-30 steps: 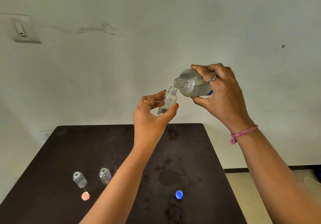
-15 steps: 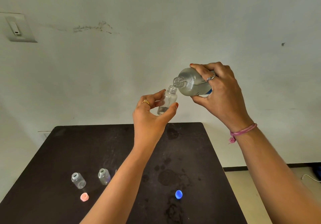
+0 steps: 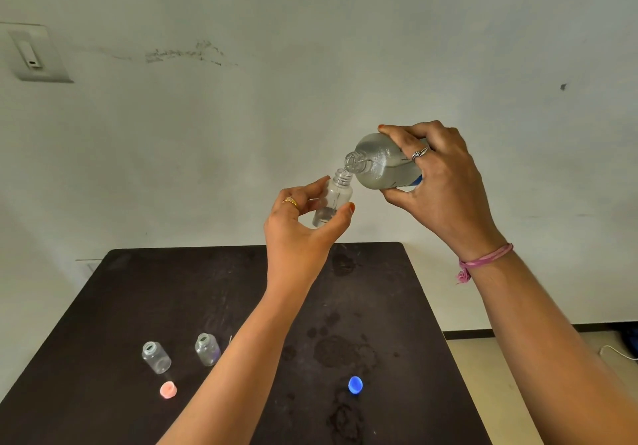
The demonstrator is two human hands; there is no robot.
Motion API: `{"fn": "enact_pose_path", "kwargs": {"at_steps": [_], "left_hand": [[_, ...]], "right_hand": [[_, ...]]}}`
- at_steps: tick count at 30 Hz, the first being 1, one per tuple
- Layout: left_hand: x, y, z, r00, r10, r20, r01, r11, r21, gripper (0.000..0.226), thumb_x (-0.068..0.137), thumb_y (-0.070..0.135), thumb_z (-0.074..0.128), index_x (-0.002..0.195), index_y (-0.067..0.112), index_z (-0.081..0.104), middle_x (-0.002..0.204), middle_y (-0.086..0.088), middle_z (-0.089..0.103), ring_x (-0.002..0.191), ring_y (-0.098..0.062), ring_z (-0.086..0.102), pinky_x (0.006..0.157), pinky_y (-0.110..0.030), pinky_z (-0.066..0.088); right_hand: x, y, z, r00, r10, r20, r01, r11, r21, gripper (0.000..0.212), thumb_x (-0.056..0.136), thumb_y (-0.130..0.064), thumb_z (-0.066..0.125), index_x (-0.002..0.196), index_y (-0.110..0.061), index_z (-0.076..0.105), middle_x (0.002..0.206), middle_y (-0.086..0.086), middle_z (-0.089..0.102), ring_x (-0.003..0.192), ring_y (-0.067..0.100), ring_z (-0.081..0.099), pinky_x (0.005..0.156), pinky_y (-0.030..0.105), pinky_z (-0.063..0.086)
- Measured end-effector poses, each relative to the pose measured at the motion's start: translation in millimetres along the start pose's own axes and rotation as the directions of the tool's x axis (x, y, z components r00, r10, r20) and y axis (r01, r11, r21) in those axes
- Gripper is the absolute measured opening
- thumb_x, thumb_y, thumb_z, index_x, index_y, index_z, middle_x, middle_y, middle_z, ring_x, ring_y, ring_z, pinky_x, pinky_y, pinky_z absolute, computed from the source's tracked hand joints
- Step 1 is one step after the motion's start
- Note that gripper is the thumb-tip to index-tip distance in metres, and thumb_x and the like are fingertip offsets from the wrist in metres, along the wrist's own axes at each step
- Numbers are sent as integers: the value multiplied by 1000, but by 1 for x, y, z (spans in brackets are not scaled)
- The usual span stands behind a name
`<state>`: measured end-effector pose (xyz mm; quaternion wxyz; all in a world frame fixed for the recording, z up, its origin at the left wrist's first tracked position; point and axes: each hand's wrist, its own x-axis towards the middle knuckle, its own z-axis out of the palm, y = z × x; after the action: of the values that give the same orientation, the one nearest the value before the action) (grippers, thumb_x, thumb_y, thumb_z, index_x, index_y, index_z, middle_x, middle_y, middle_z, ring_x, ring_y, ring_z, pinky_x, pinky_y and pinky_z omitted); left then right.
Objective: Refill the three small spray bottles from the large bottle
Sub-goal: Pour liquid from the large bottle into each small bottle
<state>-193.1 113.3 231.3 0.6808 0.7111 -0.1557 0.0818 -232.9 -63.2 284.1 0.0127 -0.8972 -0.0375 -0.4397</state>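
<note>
The left hand (image 3: 303, 234) pinches a small spray bottle (image 3: 333, 199) tilted under the mouth of the large bottle (image 3: 383, 163), which the right hand (image 3: 438, 182) grips tipped to pour.

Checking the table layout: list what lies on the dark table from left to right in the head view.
small bottle → pink cap → second small bottle → blue cap

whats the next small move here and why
Probably tip the large bottle slightly further: the right hand holds its mouth right over the small bottle gripped in the left hand, which shows only a little liquid at the bottom.
</note>
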Motion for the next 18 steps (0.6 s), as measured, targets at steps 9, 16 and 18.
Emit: {"fn": "enact_pose_path", "kwargs": {"at_steps": [9,16,18], "left_hand": [[-1,1,0,1000,14,-6,-14,1000,10,39,77,30,82,113,29,68,109,12,64,93,10,59,74,4,40],[-2,1,0,1000,10,-6,-10,1000,6,37,77,30,82,110,32,66,109,13,64,93,12,59,72,5,39],[-2,1,0,1000,5,-3,-5,1000,0,36,77,31,82,108,34,65,109,14,64,92,12,59,74,5,39]], "right_hand": [[0,-1,-2,1000,1,2,-1,1000,-1,76,62,-17,88,132,-14,57,114,13,59,103,31,54,82,37,51],[0,-1,-2,1000,-3,9,3,1000,2,77,62,-17,89,132,-14,56,114,13,59,103,31,54,81,38,51],[0,-1,-2,1000,-1,9,1,1000,1,77,62,-17,89,132,-14,57,115,13,59,103,31,54,81,37,51]]}}
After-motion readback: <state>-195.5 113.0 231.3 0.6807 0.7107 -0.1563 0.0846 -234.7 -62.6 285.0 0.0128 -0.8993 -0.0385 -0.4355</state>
